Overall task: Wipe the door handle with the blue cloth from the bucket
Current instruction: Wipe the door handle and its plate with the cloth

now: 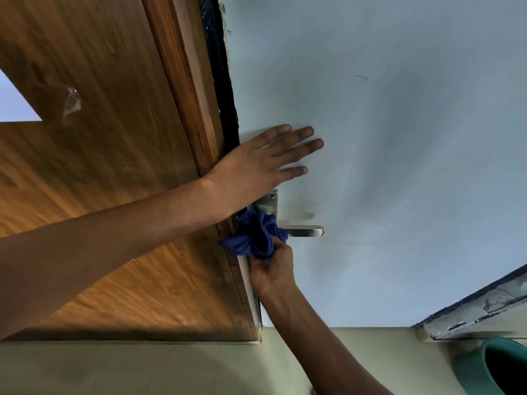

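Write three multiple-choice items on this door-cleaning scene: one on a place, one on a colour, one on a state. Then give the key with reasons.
1. Where is the left hand?
A. flat on the pale door
B. in the bucket
C. on the floor

2. What colour is the cloth?
A. green
B. blue
C. white

3. What is the right hand doing?
A. hanging empty
B. gripping the bunched cloth at the door handle
C. pressing the wall

Key: 1 A, its fingers lie spread on the door above the handle; 2 B, it is deep blue; 3 B, its fingers close on the cloth at the lever's base.
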